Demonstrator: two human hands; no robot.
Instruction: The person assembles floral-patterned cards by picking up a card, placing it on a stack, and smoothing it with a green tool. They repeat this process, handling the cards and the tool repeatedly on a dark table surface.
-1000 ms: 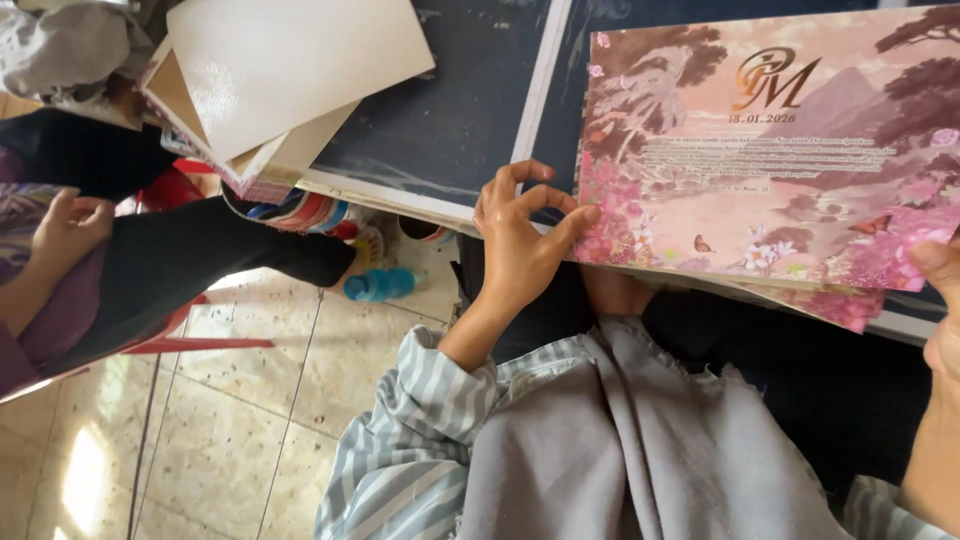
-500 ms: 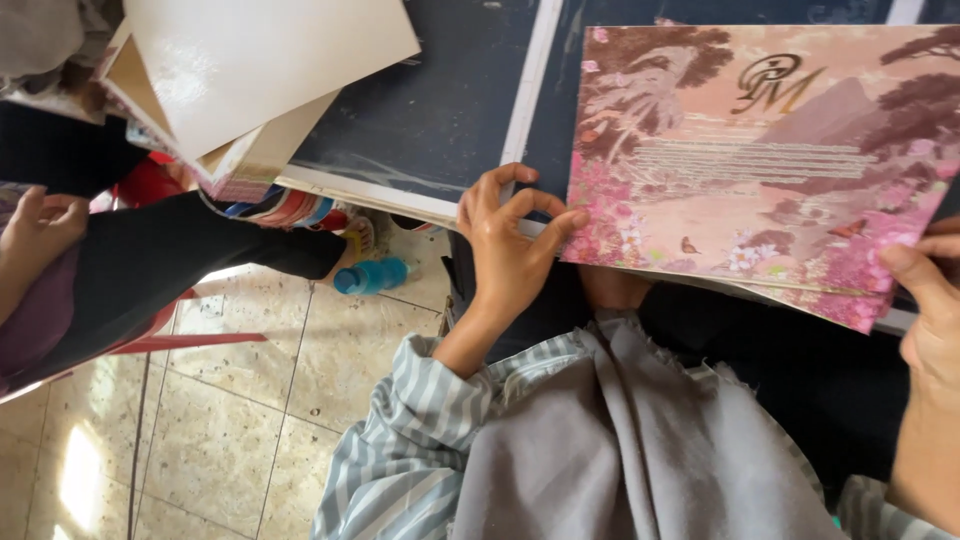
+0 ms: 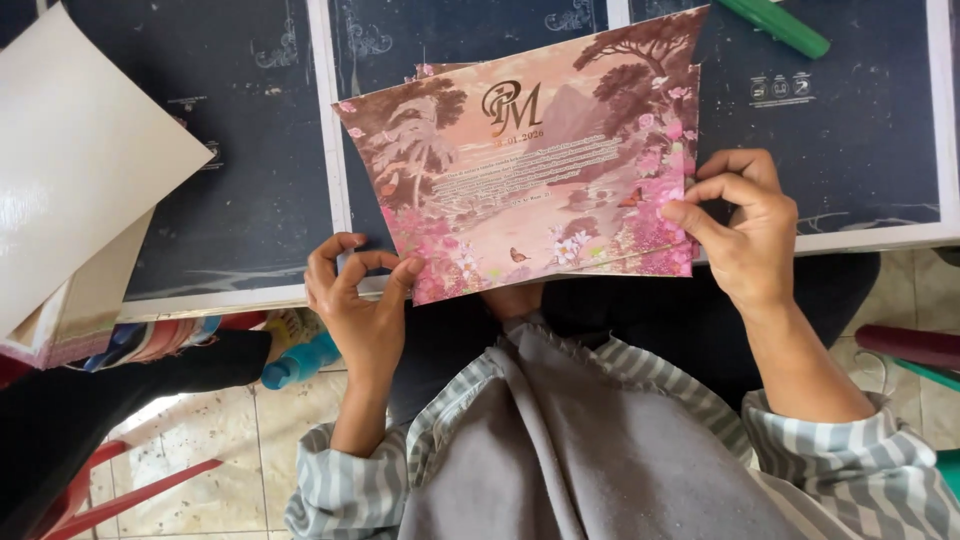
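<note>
A pink and brown printed card (image 3: 530, 170) with trees, flowers and butterflies lies tilted over the near edge of a dark table top (image 3: 250, 150). My left hand (image 3: 362, 305) pinches its lower left corner with thumb and fingers. My right hand (image 3: 740, 225) grips its lower right edge between thumb and forefinger. More pink sheets peek out behind the card's top and right edges. My striped sleeves and grey cloth fill the bottom of the view.
A stack of cream sheets (image 3: 80, 170) overhangs the table at the left. A green marker (image 3: 775, 25) lies at the top right. Below are a tiled floor (image 3: 200, 430), a red stool leg (image 3: 130, 495), a blue object (image 3: 295, 362) and another person's dark-clad leg (image 3: 90, 410).
The view has shifted right, so the card now sits in the middle. My right hand has come fully into view and taken hold of the card's right edge. My left hand stays on the left corner.
</note>
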